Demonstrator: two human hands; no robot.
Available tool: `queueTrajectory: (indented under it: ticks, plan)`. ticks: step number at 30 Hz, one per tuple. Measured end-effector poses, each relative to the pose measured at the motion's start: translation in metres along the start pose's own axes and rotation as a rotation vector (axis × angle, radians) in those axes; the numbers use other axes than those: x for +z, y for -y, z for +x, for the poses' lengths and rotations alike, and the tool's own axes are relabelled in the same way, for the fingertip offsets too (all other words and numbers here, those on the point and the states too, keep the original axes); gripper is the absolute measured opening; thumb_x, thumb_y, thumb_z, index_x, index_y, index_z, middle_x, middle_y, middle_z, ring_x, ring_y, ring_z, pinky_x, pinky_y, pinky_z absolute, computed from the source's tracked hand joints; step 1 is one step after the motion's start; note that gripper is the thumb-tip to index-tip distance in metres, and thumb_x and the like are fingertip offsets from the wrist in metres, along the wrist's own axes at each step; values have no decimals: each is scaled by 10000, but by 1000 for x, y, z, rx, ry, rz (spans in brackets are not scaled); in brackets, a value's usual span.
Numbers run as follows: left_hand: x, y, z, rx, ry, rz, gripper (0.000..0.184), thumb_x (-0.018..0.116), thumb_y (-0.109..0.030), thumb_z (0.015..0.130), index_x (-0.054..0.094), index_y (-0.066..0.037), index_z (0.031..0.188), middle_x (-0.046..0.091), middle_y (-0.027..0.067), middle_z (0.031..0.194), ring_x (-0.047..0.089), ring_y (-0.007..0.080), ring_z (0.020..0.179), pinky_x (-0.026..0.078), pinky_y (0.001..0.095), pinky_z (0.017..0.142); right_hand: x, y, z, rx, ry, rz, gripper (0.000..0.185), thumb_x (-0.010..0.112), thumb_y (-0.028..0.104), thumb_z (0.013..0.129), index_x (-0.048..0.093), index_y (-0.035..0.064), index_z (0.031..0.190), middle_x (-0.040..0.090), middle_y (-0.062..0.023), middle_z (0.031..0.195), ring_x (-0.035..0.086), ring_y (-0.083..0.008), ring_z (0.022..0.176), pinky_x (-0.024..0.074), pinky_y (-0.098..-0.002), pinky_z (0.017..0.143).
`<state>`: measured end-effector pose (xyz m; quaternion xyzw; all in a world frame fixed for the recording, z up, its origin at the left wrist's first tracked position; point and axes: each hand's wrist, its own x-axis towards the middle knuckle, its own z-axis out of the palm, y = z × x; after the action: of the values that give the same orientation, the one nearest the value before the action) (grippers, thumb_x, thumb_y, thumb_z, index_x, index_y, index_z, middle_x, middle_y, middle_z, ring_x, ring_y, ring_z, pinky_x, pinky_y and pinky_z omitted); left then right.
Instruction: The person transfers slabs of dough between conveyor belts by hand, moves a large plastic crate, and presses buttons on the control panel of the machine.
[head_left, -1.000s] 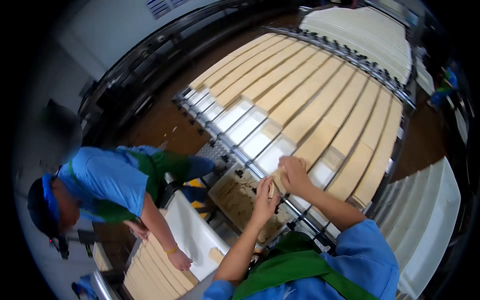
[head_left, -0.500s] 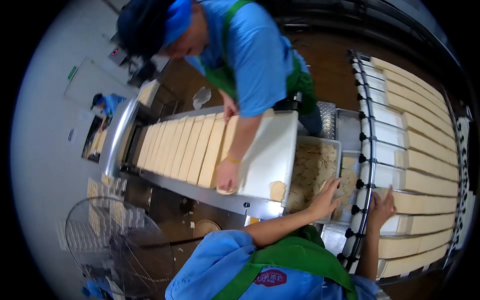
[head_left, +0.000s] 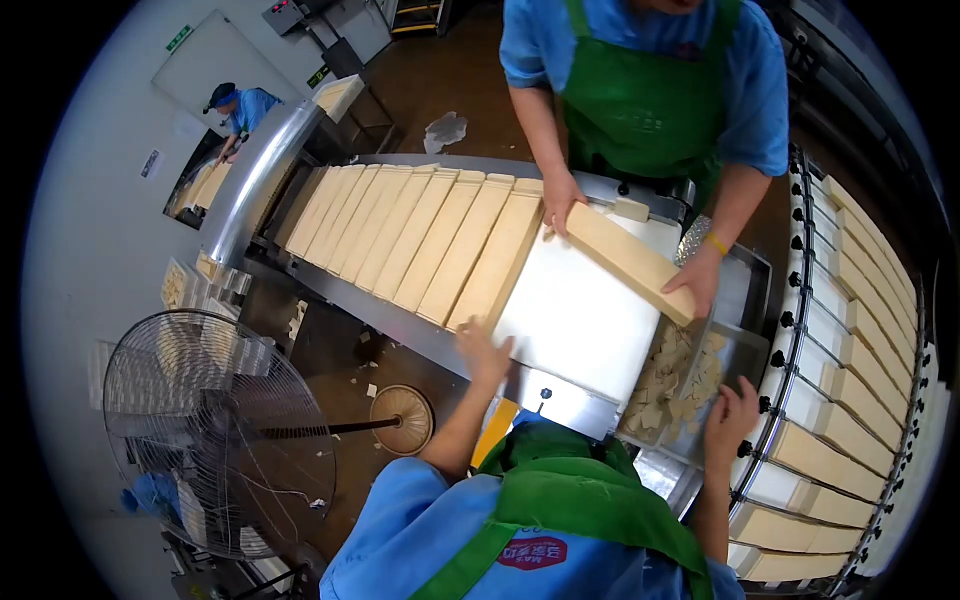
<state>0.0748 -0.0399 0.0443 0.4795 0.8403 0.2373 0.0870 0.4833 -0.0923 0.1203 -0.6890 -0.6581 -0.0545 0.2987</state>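
My left hand (head_left: 485,355) is at the near end of the last long pale slab (head_left: 500,255) in the row on the white belt (head_left: 570,320). Its fingers are spread, with the tips at the slab's end; whether they touch it I cannot tell. My right hand (head_left: 733,415), fingers apart and holding nothing, hovers beside the scrap bin (head_left: 765,350) and the rack's black-knobbed rail. Across the belt, a co-worker's two hands hold another long slab (head_left: 625,258) at its ends, slanted over the white surface.
Pale broken scraps (head_left: 675,385) fill part of the bin. More slabs lie in the slotted rack (head_left: 845,430) on the right. A large wire fan (head_left: 215,430) stands at left, near a round fan base (head_left: 402,420). Another person (head_left: 240,108) works at the far left.
My view has turned. My left hand has gone from above the scraps to the row's end. My right hand has come off the rack's slab. The co-worker now holds a slab in both hands.
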Motion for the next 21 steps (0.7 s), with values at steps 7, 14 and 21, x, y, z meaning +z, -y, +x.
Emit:
queueTrajectory:
  ticks: [7,14,21]
  plan:
    - [-7,55,44,-9,166,-164,822,825,-135,627,354,56,1273,374,288,1179,401,443,1113,364,479,974,113,123,43,-188,220,305,183,627,59,757,689,111,921,598,-106,1148,497,-315,1143,329,-445,973]
    - [-8,32,52,7,286,-285,832,827,-171,638,338,75,1265,351,319,1237,396,485,1145,371,483,991,255,218,110,-237,383,136,439,656,200,806,566,71,1216,460,-162,1328,394,-336,1242,311,-464,1011]
    - [11,44,49,238,295,26,981,723,-400,743,194,140,1368,404,303,1221,504,447,1078,455,478,882,322,296,206,-72,612,-94,682,469,500,913,271,167,1475,168,-171,1545,312,-344,1330,310,-455,1029]
